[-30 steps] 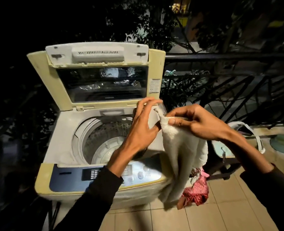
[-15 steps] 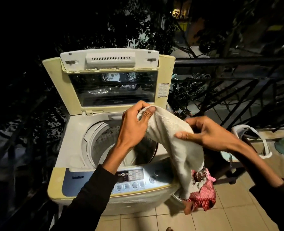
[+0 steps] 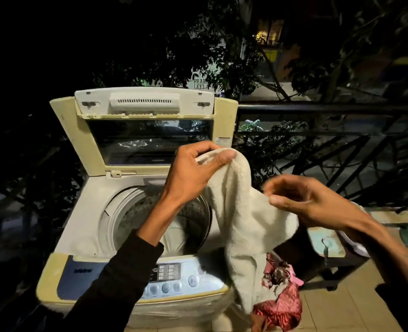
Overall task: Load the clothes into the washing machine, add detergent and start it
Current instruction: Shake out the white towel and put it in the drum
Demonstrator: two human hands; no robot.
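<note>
Washing machine, a top-loader with a cream body, fills the left and middle of the view, standing on a tiled balcony floor in front of a dark metal railing with trees behind it. Its lid is raised and leans back, the dark window in it facing the camera, and the round drum lies open below, with something pale visible low in its front part. Along the near edge runs the blue and silver control panel with a row of round buttons. A cream towel hangs over the right side of the drum opening and trails down past the machine's front right corner, its lower end reaching a crumpled red patterned cloth on the floor just beside the machine. To the right, behind the right forearm, sits a pale container on a dark stand; what it is cannot be told. The left hand, in a dark sleeve, is raised above the drum with fingers and thumb curled round the top edge of the towel, holding it up. The right hand is blurred; its thumb and curled fingers meet at a fold of the towel's right edge and seem to pinch it, though the blur leaves the grip uncertain.
</note>
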